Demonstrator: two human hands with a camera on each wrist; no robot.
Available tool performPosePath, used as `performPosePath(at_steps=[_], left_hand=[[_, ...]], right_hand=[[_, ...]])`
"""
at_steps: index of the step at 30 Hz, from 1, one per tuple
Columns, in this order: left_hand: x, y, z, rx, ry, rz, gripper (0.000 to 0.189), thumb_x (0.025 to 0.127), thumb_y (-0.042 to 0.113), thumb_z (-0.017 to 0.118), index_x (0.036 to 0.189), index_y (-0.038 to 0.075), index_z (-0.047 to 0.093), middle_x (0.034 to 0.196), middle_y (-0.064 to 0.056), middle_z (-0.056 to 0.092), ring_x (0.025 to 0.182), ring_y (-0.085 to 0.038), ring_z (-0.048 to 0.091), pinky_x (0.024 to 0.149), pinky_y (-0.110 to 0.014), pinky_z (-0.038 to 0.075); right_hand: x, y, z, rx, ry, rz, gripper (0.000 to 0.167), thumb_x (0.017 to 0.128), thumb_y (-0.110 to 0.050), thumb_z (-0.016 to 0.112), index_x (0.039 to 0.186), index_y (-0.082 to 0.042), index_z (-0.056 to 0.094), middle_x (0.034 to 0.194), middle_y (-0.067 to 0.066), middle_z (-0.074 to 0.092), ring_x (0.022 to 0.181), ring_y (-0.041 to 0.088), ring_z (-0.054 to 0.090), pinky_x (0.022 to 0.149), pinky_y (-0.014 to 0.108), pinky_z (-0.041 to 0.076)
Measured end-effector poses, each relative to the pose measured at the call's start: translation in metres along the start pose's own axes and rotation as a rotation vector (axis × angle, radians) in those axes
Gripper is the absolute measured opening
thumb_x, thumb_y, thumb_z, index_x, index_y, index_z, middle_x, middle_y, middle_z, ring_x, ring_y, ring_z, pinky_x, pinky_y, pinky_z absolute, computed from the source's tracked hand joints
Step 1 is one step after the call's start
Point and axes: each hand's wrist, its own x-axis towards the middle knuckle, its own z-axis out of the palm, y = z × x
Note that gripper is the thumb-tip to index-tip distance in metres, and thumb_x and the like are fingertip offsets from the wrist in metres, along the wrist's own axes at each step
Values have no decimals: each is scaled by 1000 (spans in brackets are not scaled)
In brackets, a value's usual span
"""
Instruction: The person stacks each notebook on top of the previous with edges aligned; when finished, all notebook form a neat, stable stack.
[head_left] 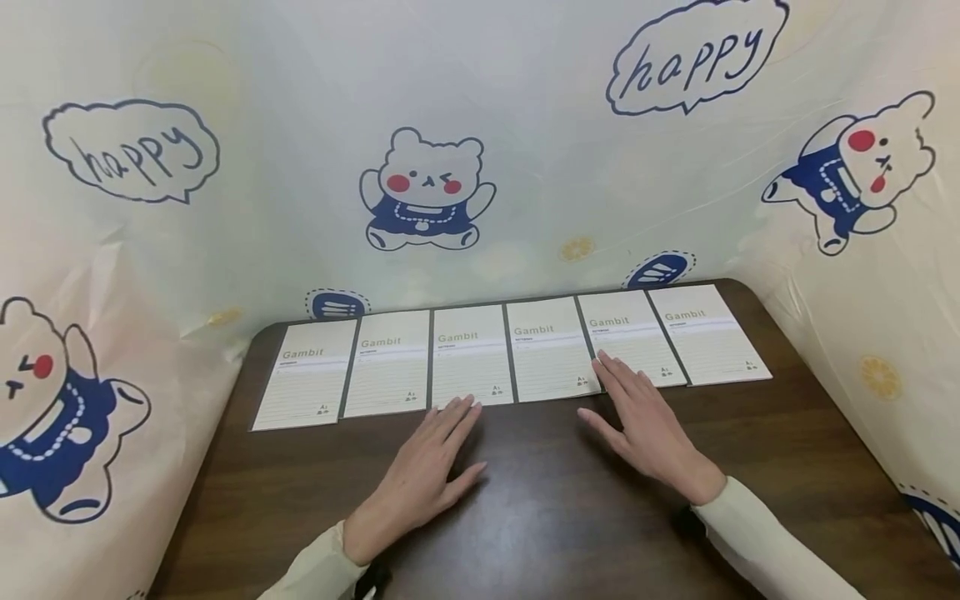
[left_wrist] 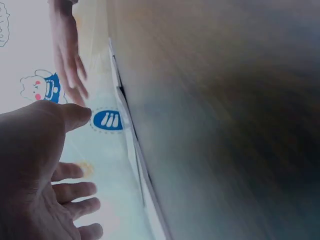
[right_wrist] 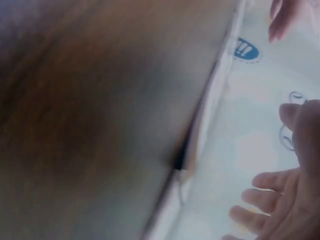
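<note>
Several pale notebooks marked "Gambit" lie side by side in a row along the far part of the table; the leftmost notebook and the rightmost notebook mark its ends. My left hand, fingers extended, is just in front of the third notebook from the left. Its fingertips overlap that notebook's near edge in the head view. My right hand has its fingertips over the near edge of the second notebook from the right. Both wrist views show spread fingers holding nothing, seemingly raised above the tabletop.
The dark brown wooden table has rounded far corners. Behind it and at both sides hangs a pale curtain printed with bears and "happy" speech bubbles. In the right wrist view, one notebook edge stands slightly off the table.
</note>
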Motion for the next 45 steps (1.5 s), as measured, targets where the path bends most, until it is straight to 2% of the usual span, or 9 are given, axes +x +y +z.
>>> performPosePath(at_steps=[3,7,14,20,28,35,45], left_hand=[[14,4,7,-14,-91,-6,77,102,53,61,162,10,38,168,-11,40,155,-29,41,124,-53,38],[30,6,17,-31,-197,-5,77,103,57,57,162,10,38,168,-15,38,155,-32,39,126,-50,36],[57,12,27,-26,-264,29,79,104,57,55,162,8,36,170,-14,33,158,-32,33,128,-49,33],[68,20,35,6,-349,105,84,104,62,49,164,6,29,174,-11,25,162,-28,26,130,-49,28],[72,23,40,19,-348,127,86,104,63,48,164,3,28,174,-14,24,161,-28,27,130,-46,28],[71,24,39,-44,-366,84,92,102,68,48,165,5,25,175,-11,22,163,-26,23,132,-43,25],[72,29,38,-20,-381,79,100,98,74,49,165,4,25,175,-12,22,163,-26,23,133,-41,24]], right_hand=[[4,8,10,13,-67,19,82,103,-56,58,163,-5,33,172,13,31,159,37,30,126,63,27],[5,13,20,9,-133,8,82,103,-56,57,162,-4,35,171,15,32,160,36,29,127,62,25],[1,11,26,17,-234,-36,85,100,-60,59,161,-6,37,171,11,32,160,34,28,128,64,23],[-1,9,29,-5,-269,-70,88,99,-63,59,162,-5,35,172,12,31,159,34,32,127,64,25],[0,11,28,16,-295,-77,93,98,-65,59,163,-5,31,173,13,27,160,33,30,127,63,27],[0,11,28,24,-283,-95,94,97,-66,59,163,-4,32,173,14,28,159,34,31,126,61,30],[-3,9,28,23,-273,-99,95,98,-66,58,162,-1,32,172,16,28,158,36,32,126,59,31]])
